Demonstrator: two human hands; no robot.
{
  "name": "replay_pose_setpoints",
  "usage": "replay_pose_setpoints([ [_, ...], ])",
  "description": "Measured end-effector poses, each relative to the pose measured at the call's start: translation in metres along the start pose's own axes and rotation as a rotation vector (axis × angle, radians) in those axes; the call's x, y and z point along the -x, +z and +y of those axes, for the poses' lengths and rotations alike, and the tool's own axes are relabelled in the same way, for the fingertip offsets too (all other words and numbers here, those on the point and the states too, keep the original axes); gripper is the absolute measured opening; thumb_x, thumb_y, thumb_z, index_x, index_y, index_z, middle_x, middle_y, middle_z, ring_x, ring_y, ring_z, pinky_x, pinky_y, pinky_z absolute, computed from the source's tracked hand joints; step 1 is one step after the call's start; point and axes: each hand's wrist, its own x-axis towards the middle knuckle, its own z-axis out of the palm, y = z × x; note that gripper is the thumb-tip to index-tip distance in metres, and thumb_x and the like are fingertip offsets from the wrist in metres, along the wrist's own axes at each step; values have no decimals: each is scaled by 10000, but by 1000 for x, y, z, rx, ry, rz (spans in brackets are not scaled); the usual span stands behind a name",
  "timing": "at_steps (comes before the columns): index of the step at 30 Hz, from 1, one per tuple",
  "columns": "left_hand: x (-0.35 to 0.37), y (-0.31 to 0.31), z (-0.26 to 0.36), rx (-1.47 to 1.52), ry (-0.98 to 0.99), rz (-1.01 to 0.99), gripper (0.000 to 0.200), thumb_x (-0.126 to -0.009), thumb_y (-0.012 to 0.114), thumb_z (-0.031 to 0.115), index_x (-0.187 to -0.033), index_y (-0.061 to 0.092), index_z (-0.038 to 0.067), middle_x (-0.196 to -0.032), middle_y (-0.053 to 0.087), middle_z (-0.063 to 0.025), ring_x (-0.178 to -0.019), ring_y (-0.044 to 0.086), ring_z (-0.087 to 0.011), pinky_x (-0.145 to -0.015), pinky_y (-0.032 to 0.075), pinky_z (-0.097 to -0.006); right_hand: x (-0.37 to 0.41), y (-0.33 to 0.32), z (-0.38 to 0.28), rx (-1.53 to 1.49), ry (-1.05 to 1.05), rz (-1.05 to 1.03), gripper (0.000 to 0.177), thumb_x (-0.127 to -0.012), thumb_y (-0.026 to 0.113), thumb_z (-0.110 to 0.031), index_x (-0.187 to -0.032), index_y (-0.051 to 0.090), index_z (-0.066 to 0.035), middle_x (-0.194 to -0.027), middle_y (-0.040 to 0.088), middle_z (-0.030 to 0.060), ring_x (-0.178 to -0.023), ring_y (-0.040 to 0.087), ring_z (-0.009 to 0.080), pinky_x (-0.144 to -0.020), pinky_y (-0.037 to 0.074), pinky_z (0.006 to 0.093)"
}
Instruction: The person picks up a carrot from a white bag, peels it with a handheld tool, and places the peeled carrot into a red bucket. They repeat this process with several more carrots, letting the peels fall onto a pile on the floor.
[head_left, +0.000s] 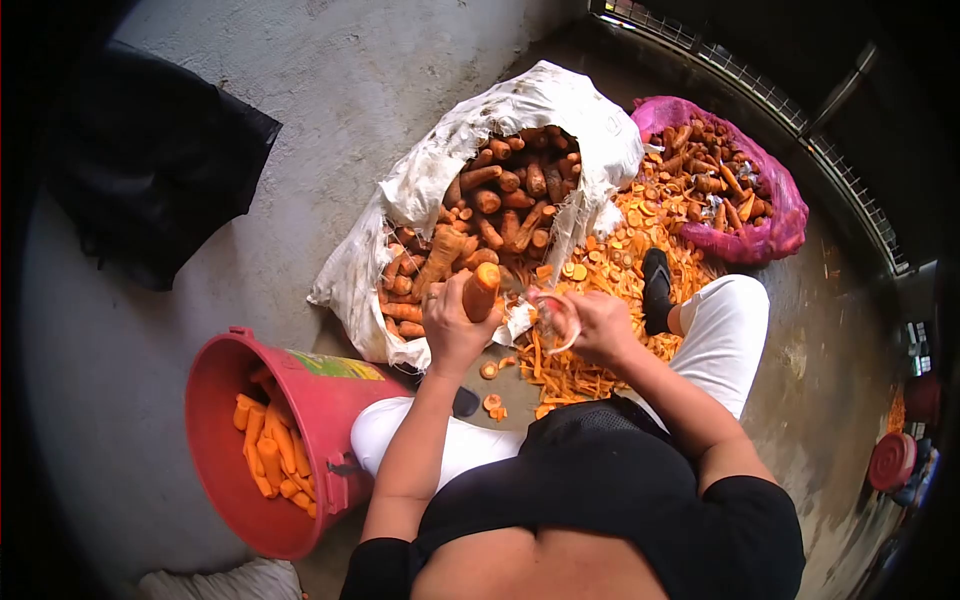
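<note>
My left hand (pixel 452 325) is wrapped round a thick carrot (pixel 481 288), whose cut orange end points up. Close to its right, my right hand (pixel 600 328) grips a peeler (pixel 552 318), pale and smeared by motion; a small gap seems to lie between it and the carrot. Beyond both hands, a torn white sack (pixel 420 185) lies open, full of unpeeled carrots (pixel 487 200). Orange peelings (pixel 560 378) and cut carrot ends cover the floor below my right hand.
A red bucket (pixel 215 400) with peeled carrots (pixel 270 450) inside tilts at my left. At the back right sits a pink net sack (pixel 775 215) of carrots and scraps. Black plastic (pixel 160 160) hangs against the grey wall. A red lid (pixel 892 462) shows far right.
</note>
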Motion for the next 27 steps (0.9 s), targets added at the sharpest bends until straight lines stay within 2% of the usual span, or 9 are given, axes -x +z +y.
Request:
replay_pose_setpoints([
  [2, -2, 3, 3, -29, 8, 6, 527, -620, 754, 218, -1076, 545, 56, -929, 638, -118, -870, 600, -333, -790, 476, -438, -8, 5, -13, -10, -149, 15, 275, -822, 686, -357, -751, 606, -103, -594, 581, 78, -525, 581, 246, -489, 472, 378],
  [9, -3, -1, 9, 1, -1, -7, 502, -613, 764, 241, -1040, 569, 63, -932, 631, -124, -879, 581, -331, -798, 464, -457, -15, 21, 16, 91, -122, -30, 208, -820, 681, -331, -826, 669, -123, -586, 568, 88, -550, 598, 256, -485, 469, 377],
  [10, 0, 1, 7, 39, -31, -33, 507, -613, 764, 213, -1056, 566, 68, -955, 625, -133, -900, 571, -337, -812, 458, -466, -17, 24, 25, 179, 28, -23, 437, -915, 524, -504, -752, 647, -118, -616, 601, 76, -513, 582, 225, -496, 467, 374],
  [11, 3, -1, 10, 60, -47, -16, 507, -615, 762, 204, -1060, 563, 68, -961, 625, -134, -904, 572, -339, -813, 459, -465, -16, 35, 67, 172, 476, -294, 518, -941, 415, -568, -871, 691, -136, -652, 623, 99, -523, 594, 231, -509, 474, 377],
  [12, 6, -5, 12, 79, -56, 0, 506, -616, 760, 194, -1064, 561, 68, -967, 625, -136, -909, 573, -342, -814, 460, -464, -14, 21, 84, 270, 517, -300, 508, -945, 406, -561, -991, 695, -146, -662, 636, 127, -564, 627, 252, -523, 484, 382],
  [15, 5, -9, 6, 123, -102, 6, 515, -622, 752, 167, -1084, 549, 65, -974, 625, -142, -930, 581, -350, -818, 467, -460, 11, 12, 97, 327, 332, -27, 392, -946, 466, -472, -1060, 688, -170, -617, 632, 117, -540, 629, 252, -518, 490, 397],
  [18, 1, -4, -2, 104, -80, 5, 538, -622, 751, 165, -1108, 545, 62, -980, 628, -139, -925, 589, -348, -807, 476, -455, 11, 5, 59, 130, 370, -130, 295, -937, 521, -410, -1165, 657, -282, -621, 625, 94, -539, 620, 226, -504, 490, 368],
  [23, 0, 1, 4, 63, -8, 25, 543, -615, 759, 193, -1097, 548, 58, -970, 633, -131, -912, 592, -344, -790, 477, -449, -6, -5, -13, -38, -89, 15, 183, -823, 676, -294, -871, 674, -117, -590, 569, 88, -541, 590, 246, -494, 467, 373],
  [27, 1, 7, 1, 6, 47, 39, 520, -601, 766, 217, -1046, 556, 47, -958, 633, -129, -892, 587, -334, -776, 476, -443, -14, 2, -24, 13, -146, -30, 312, -830, 673, -369, -711, 577, -97, -603, 584, 97, -568, 602, 279, -493, 469, 392],
])
